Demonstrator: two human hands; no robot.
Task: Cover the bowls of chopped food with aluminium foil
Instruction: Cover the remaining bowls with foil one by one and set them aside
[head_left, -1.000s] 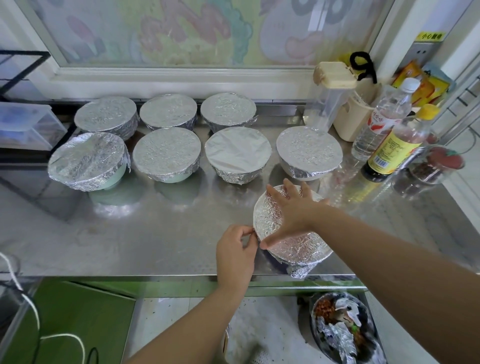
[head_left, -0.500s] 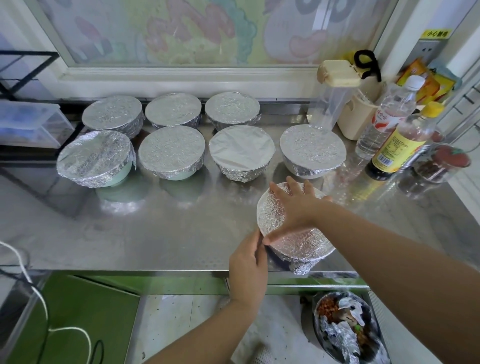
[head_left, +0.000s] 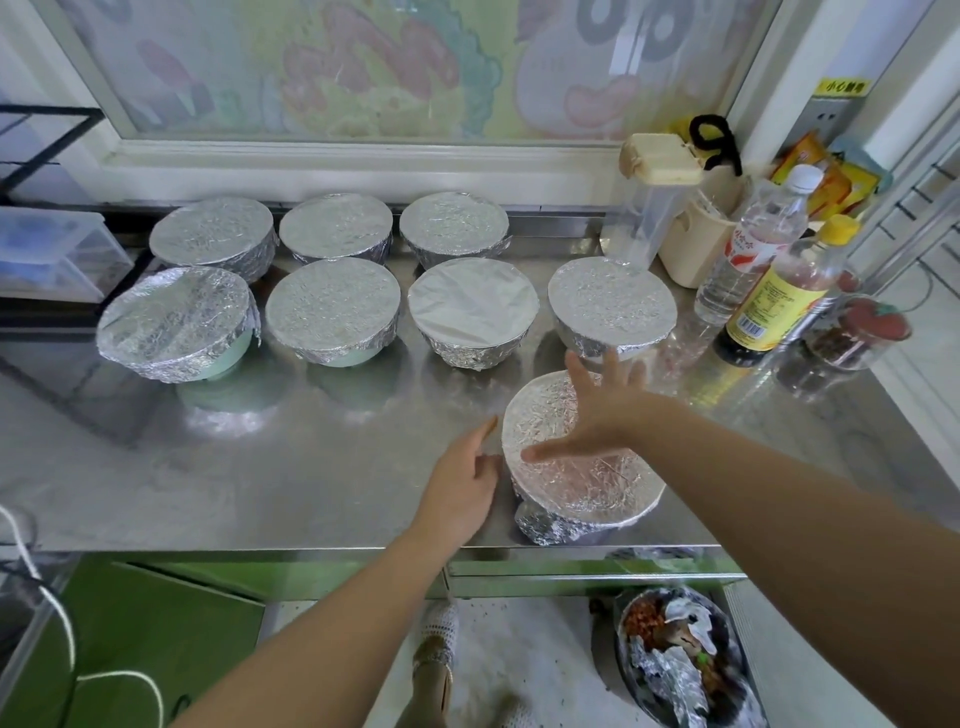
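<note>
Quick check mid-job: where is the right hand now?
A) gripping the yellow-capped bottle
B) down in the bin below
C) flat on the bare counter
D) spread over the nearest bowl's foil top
D: the right hand is spread, fingers straight, over the foil top of the nearest bowl at the counter's front edge.

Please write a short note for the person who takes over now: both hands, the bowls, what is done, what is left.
Right hand: open, fingers spread over the foil top of the nearest bowl.
Left hand: open, beside that bowl's left rim; contact unclear.
Done: seven other bowls behind it, in two rows, all foil-covered.
Left: perhaps press down the bunched foil at its near side.
</note>
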